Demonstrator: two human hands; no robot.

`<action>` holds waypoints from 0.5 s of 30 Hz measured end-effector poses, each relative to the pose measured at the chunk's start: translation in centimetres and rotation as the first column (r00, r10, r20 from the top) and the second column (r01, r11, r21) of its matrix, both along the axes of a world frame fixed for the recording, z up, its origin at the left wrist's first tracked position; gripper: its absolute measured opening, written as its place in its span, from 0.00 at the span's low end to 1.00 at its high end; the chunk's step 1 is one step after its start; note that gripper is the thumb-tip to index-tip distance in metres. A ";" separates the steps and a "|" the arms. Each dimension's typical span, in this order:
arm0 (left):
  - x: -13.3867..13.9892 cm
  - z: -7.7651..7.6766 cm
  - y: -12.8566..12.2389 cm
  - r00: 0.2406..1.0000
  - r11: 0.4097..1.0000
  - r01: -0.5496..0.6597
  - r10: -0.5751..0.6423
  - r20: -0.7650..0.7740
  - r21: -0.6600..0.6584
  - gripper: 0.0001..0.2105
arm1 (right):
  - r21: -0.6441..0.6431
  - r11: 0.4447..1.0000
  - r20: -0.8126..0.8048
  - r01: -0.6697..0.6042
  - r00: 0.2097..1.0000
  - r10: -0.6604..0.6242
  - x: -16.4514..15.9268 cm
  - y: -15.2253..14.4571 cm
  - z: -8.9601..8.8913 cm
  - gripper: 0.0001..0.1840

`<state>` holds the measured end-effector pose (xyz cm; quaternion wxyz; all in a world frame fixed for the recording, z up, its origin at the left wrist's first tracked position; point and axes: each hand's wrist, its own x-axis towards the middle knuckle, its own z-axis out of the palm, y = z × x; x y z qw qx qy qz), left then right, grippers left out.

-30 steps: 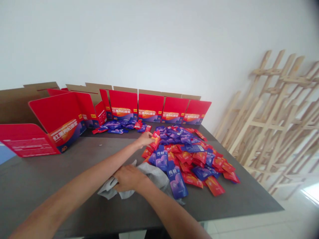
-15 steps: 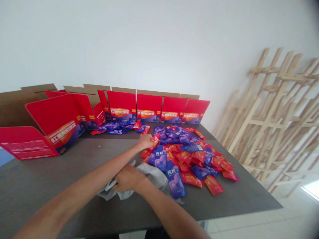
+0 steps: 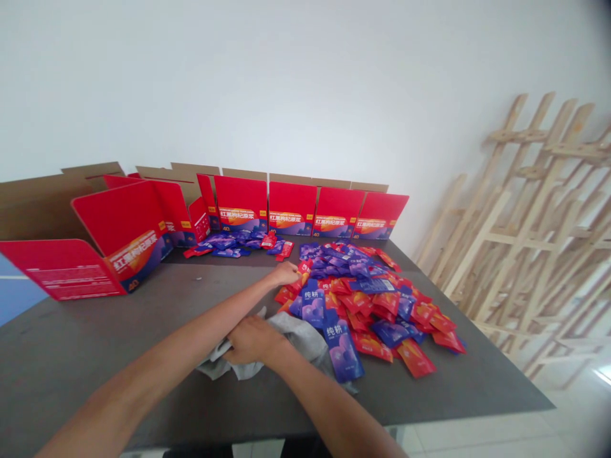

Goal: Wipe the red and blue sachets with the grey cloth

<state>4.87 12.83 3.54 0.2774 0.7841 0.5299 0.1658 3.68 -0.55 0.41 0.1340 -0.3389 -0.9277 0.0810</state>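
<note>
My left hand [image 3: 286, 274] reaches out to the near-left side of the pouch pile, its fingers closed on a red pouch [image 3: 304, 270]. Closer to me, my right hand [image 3: 252, 340] presses on a crumpled grey cloth [image 3: 298, 332] and grips it, with my left forearm crossing just beyond. A purple pouch [image 3: 344, 352] lies partly over the cloth's right end, and another purple pouch [image 3: 313, 306] rests behind it. The mixed heap of red and purple pouches [image 3: 377, 302] spreads to the right of both hands. My right fingertips are partly hidden by the cloth.
Open red cartons [image 3: 242, 200] line the back of the dark grey table [image 3: 143, 331], and a larger open carton [image 3: 128, 238] stands at left. Before them sits a smaller group of pouches [image 3: 229, 243]. Wooden easels [image 3: 515, 235] lean against the wall at right.
The whole view has shifted slightly, so everything appears a little further right. Both hands keep nearly the same places on the pouch and the cloth.
</note>
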 end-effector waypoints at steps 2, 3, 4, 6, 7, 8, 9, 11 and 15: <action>-0.1 0.1 -0.1 1.000 1.000 0.014 -0.014 0.003 -0.015 0.09 | -0.002 1.000 0.011 0.009 1.000 -0.009 0.0 0.0 0.0 0.20; -0.3 0.1 -0.1 1.000 1.000 0.017 -0.016 0.003 -0.024 0.10 | -0.002 1.000 0.021 0.017 1.000 -0.017 0.0 0.0 0.0 0.20; -0.4 0.1 -0.1 1.000 0.999 0.017 -0.017 0.003 -0.034 0.10 | -0.001 1.000 0.032 0.024 0.999 -0.024 0.0 0.0 -0.1 0.20; -0.7 0.0 -0.1 1.000 0.999 0.011 -0.010 0.004 -0.050 0.11 | 0.004 1.000 0.043 0.030 0.999 -0.030 0.0 0.0 0.0 0.20; -0.9 0.0 0.0 1.000 0.999 0.005 -0.004 0.006 -0.054 0.11 | 0.005 1.000 0.041 0.026 0.999 -0.026 0.0 -0.1 0.1 0.21; -1.1 -0.1 0.1 1.000 0.999 -0.003 0.003 0.008 -0.055 0.10 | 0.003 1.000 0.036 0.018 0.999 -0.018 0.0 -0.1 0.2 0.21; -1.3 -0.1 0.2 1.000 0.999 -0.013 0.013 0.010 -0.051 0.10 | -0.002 1.000 0.029 0.012 1.000 -0.012 0.0 -0.2 0.3 0.21; -1.8 -0.2 0.8 0.999 0.998 -0.040 0.040 0.008 -0.038 0.11 | -0.026 1.000 0.009 -0.003 1.000 0.003 0.2 -0.3 0.7 0.20; -4.3 -0.1 3.1 0.991 0.992 -0.129 0.129 -0.027 0.001 0.15 | -0.067 0.997 -0.039 -0.039 0.999 0.037 0.5 -0.5 1.3 0.17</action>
